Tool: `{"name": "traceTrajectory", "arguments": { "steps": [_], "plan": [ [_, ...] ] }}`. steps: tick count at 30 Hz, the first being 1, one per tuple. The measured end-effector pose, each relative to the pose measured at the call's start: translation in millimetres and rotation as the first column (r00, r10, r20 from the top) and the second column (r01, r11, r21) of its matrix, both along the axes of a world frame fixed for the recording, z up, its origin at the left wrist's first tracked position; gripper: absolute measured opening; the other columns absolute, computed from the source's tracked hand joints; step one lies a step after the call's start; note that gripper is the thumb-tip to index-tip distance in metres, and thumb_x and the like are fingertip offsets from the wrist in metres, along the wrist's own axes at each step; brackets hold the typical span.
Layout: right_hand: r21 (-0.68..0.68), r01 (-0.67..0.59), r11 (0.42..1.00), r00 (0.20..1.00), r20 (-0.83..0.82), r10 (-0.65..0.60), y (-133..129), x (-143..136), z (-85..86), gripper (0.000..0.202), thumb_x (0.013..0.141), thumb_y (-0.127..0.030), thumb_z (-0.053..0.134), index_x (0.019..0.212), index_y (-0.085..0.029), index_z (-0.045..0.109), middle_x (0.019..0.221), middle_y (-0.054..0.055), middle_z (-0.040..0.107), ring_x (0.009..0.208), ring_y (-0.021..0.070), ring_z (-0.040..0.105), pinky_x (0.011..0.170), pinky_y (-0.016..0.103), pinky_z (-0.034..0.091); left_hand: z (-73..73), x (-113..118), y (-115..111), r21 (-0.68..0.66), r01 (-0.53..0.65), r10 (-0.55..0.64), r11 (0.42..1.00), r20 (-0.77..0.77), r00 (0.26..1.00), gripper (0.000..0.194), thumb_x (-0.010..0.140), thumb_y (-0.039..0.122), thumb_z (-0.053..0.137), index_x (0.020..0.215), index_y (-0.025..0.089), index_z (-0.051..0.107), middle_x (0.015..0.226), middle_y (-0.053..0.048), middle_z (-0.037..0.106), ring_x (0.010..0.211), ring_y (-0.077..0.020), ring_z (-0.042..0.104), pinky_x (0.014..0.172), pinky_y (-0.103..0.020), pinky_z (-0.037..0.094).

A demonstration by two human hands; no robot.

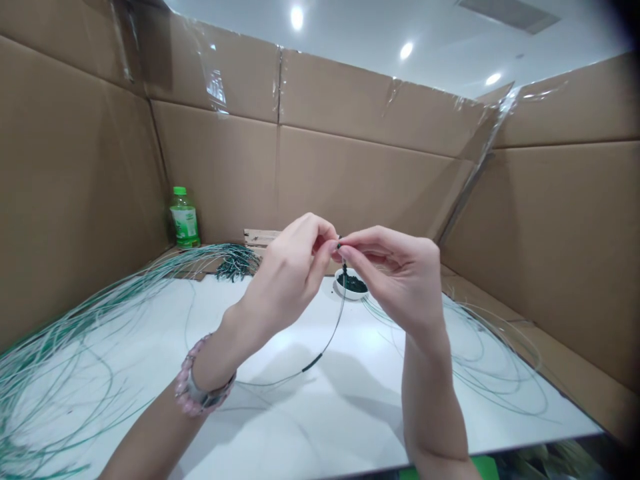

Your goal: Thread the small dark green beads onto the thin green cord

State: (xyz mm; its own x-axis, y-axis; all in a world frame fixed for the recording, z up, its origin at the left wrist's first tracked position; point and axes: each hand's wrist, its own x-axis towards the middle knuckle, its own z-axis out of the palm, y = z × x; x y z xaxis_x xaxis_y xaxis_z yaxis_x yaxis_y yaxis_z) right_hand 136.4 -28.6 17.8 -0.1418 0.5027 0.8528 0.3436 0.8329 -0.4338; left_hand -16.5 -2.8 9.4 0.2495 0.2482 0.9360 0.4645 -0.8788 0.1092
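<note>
A green-capped bottle stands over at left, near a corner of the taped cardboard walls. Across the top I see round ceiling lights glowing, a grey panel at upper right.

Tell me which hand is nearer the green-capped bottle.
Left. The left hand is in front and to the right of the bottle; the right hand is farther right.
</note>
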Motion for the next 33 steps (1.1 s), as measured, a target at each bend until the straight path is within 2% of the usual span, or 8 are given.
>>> {"name": "traceTrajectory", "arguments": {
  "steps": [3, 6, 12, 19, 28, 33],
  "plan": [
    [-0.026, -0.029, 0.999, 1.0, 0.0, 0.029, -0.5, 0.4, 1.1, 0.008, 0.08, -0.01, 0.065, 0.081, -0.017, 0.068, 0.074, -0.003, 0.071, 0.068, 0.0087, 0.068, 0.066, 0.018, 0.059, 0.7, -1.0, -0.8, -0.047, 0.023, -0.023, 0.999, -0.004, 1.0, 0.01, 0.09, 0.013, 0.047, 0.081, 0.017, 0.049, 0.074, 0.001, 0.057, 0.064, -0.008, 0.053, 0.062, -0.019, 0.043],
    [-0.056, -0.071, 0.996, 0.997, -0.024, 0.07, -1.7, 1.5, 2.0, 0.008, 0.08, -0.01, 0.065, 0.081, -0.017, 0.067, 0.071, -0.002, 0.07, 0.064, 0.0088, 0.067, 0.063, 0.018, 0.058, 2.4, -3.4, -2.4, -0.116, 0.1, -0.099, 0.988, 0.014, 0.995, 0.009, 0.091, 0.015, 0.048, 0.083, 0.016, 0.051, 0.074, 0.001, 0.058, 0.064, -0.0068, 0.055, 0.061, -0.018, 0.044],
    [-0.135, -0.11, 0.985, 0.993, -0.046, 0.104, -1.7, 4.1, 3.2, 0.006, 0.081, -0.01, 0.064, 0.08, -0.016, 0.067, 0.069, -0.001, 0.067, 0.064, 0.0078, 0.064, 0.062, 0.018, 0.055, 3.5, -7.9, -4.2, -0.193, 0.172, -0.173, 0.966, 0.015, 0.985, 0.004, 0.089, 0.015, 0.052, 0.086, 0.015, 0.055, 0.079, 0.002, 0.061, 0.072, -0.0059, 0.06, 0.069, -0.017, 0.049],
    [-0.168, -0.143, 0.975, 0.99, -0.033, 0.139, -2.0, 6.8, 3.6, 0.007, 0.079, -0.008, 0.065, 0.08, -0.015, 0.066, 0.069, -0.002, 0.068, 0.064, 0.0072, 0.065, 0.063, 0.016, 0.055, 7.0, -10.1, -5.3, -0.201, 0.16, -0.173, 0.966, -0.046, 0.984, 0.006, 0.089, 0.012, 0.052, 0.084, 0.014, 0.055, 0.077, 0.002, 0.062, 0.069, -0.0046, 0.06, 0.066, -0.014, 0.048],
    [-0.196, -0.113, 0.974, 0.994, -0.018, 0.111, -3.5, 6.1, 3.5, 0.003, 0.079, -0.011, 0.065, 0.078, -0.014, 0.066, 0.069, 0.0, 0.069, 0.065, 0.0082, 0.066, 0.064, 0.016, 0.056, 7.3, -8.9, -6.5, -0.02, 0.011, -0.014, 1.0, -0.139, 0.99, 0.009, 0.087, 0.012, 0.052, 0.079, 0.014, 0.052, 0.074, 0.002, 0.058, 0.066, -0.0064, 0.054, 0.061, -0.017, 0.043],
    [-0.21, -0.088, 0.974, 0.996, -0.008, 0.089, -2.4, 4.9, 3.4, 0.002, 0.08, -0.014, 0.064, 0.079, -0.013, 0.065, 0.07, 0.0, 0.069, 0.066, 0.0089, 0.068, 0.064, 0.016, 0.057, 7.4, -8.7, -6.6, -0.075, 0.01, -0.02, 0.997, -0.138, 0.99, 0.008, 0.087, 0.014, 0.051, 0.079, 0.015, 0.051, 0.074, 0.002, 0.057, 0.065, -0.006, 0.053, 0.058, -0.016, 0.042]
  ]
}}
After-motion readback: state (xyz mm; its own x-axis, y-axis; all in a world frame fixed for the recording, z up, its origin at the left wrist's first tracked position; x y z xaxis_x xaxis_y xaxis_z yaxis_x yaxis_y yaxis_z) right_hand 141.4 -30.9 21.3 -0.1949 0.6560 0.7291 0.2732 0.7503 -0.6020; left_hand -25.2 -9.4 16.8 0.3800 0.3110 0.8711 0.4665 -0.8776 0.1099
